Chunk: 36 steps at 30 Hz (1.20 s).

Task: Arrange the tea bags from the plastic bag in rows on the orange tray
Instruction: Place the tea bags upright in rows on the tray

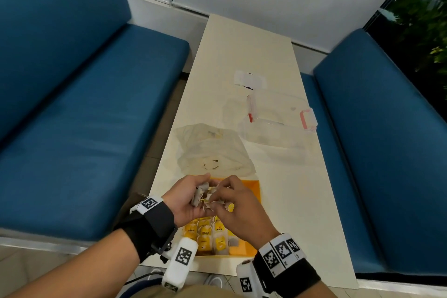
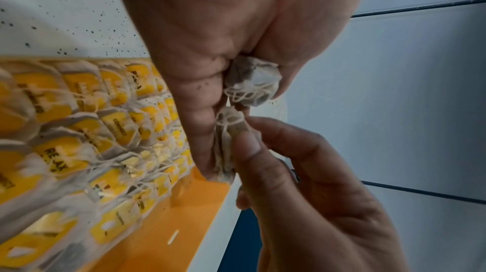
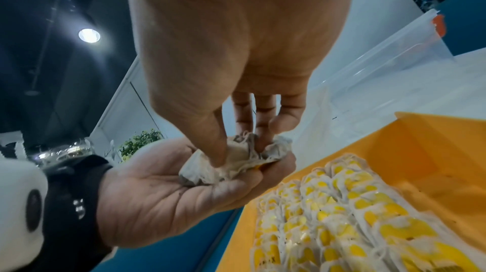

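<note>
While rows of yellow-tagged tea bags [image 1: 210,234] are laid in the orange tray [image 1: 244,248], a tangled clump [image 1: 205,197] is cupped above it in the left hand [image 1: 186,198] and pinched by the right hand [image 1: 238,208], so paper could be torn by knotted strings; beyond, the plastic bag [image 1: 212,150] is seen slack

1 flat orange plastic tray [image 1: 251,189], 1 crumpled clear plastic bag [image 1: 212,150], 2 hands. 1 clear lidded plastic box with red clips [image 1: 280,116]. The yellow-tagged paper tea bags [image 1: 205,234] overlap too much to count.
</note>
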Each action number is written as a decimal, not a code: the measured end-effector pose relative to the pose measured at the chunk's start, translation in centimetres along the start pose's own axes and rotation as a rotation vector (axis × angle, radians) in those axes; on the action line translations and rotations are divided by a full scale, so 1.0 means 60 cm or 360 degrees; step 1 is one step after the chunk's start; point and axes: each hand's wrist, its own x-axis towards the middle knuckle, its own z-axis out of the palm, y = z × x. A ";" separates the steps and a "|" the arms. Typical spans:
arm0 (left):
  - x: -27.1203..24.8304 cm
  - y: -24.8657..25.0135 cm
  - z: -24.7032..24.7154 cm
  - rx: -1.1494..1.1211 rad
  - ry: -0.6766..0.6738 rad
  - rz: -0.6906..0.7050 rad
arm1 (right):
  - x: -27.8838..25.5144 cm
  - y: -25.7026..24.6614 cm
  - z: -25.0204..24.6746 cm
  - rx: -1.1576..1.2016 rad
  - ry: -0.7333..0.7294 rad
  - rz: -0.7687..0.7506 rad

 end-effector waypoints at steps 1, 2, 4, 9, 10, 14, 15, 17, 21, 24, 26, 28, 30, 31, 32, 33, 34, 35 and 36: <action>0.001 0.001 -0.001 0.0007 0.0004 -0.0001 | 0.001 -0.002 -0.004 0.0029 0.0040 0.0030; 0.002 0.001 -0.001 0.0011 0.0008 0.0002 | 0.003 -0.005 -0.010 0.0055 0.0086 0.0053; 0.006 -0.001 -0.006 0.0042 0.0025 0.0016 | 0.007 -0.007 -0.022 0.0125 0.0167 0.0095; 0.017 -0.007 -0.013 0.0179 0.0109 0.0158 | 0.025 0.001 -0.062 0.0467 0.0169 0.0188; 0.020 -0.008 -0.013 0.0196 0.0131 0.0200 | 0.027 0.003 -0.069 0.0515 0.0161 0.0203; 0.026 -0.011 -0.011 0.0344 0.0133 0.0310 | 0.028 0.009 -0.082 0.0688 0.0104 0.0357; 0.027 -0.012 -0.010 0.0396 0.0131 0.0334 | 0.026 0.009 -0.082 0.0735 0.0092 0.0392; 0.029 -0.013 -0.006 0.0510 0.0121 0.0397 | 0.023 0.006 -0.082 0.0817 0.0077 0.0438; 0.029 -0.013 0.003 0.0669 0.0057 0.0555 | 0.021 -0.007 -0.076 0.0771 0.0098 0.0471; 0.032 -0.008 0.001 0.0708 0.0112 0.0683 | 0.025 -0.006 -0.075 0.0596 0.0076 0.0562; 0.035 -0.005 -0.008 0.0809 0.0169 0.0742 | 0.029 0.001 -0.083 0.0518 0.0035 0.0596; 0.036 -0.002 -0.017 0.0902 0.0249 0.0778 | 0.031 0.007 -0.095 0.0332 0.0013 0.0552; 0.033 0.001 -0.021 0.0977 0.0299 0.0816 | 0.031 0.007 -0.105 0.0147 -0.0027 0.0479; 0.032 0.004 -0.019 0.1027 0.0289 0.0832 | 0.031 0.006 -0.108 0.0102 -0.0044 0.0456; 0.029 0.006 -0.016 0.1089 0.0254 0.0844 | 0.033 0.004 -0.109 0.0086 -0.0056 0.0442; 0.027 0.009 -0.011 0.1159 0.0201 0.0851 | 0.034 0.001 -0.110 0.0089 -0.0066 0.0430; 0.025 0.011 -0.006 0.1244 0.0146 0.0860 | 0.036 -0.001 -0.109 0.0102 -0.0070 0.0419; 0.023 0.012 -0.001 0.1347 0.0102 0.0874 | 0.038 -0.003 -0.107 0.0127 -0.0067 0.0407; 0.022 0.011 0.004 0.1437 0.0072 0.0885 | 0.039 -0.006 -0.106 0.0156 -0.0058 0.0393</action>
